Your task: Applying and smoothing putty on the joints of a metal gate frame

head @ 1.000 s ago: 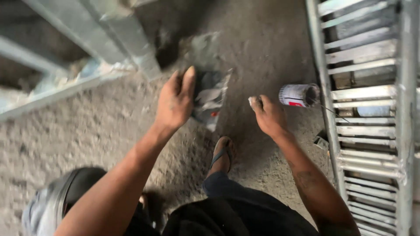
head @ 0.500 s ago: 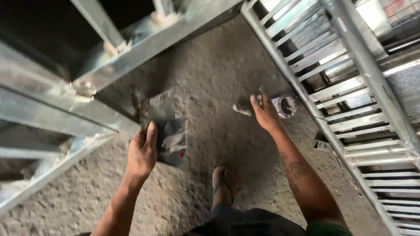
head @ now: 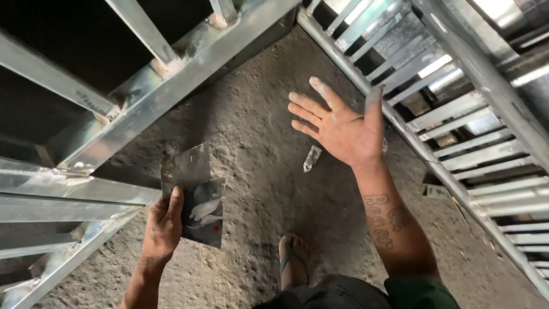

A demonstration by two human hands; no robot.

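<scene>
While your left hand (head: 163, 226) is gripping the dark square plate (head: 194, 194) by its edge, your paint-smeared right hand (head: 343, 129) is hovering open, fingers spread.

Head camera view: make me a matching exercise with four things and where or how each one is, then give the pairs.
Things:
1. left hand
2. right hand
3. sandalled foot
4. metal grille

States:
A. open, palm up, fingers spread, holding nothing
B. on the gritty floor, bottom centre
C. gripping a dark flat sheet by its lower edge
D. runs slantwise along the right side

Pairs: 1-C, 2-A, 3-B, 4-D
</scene>
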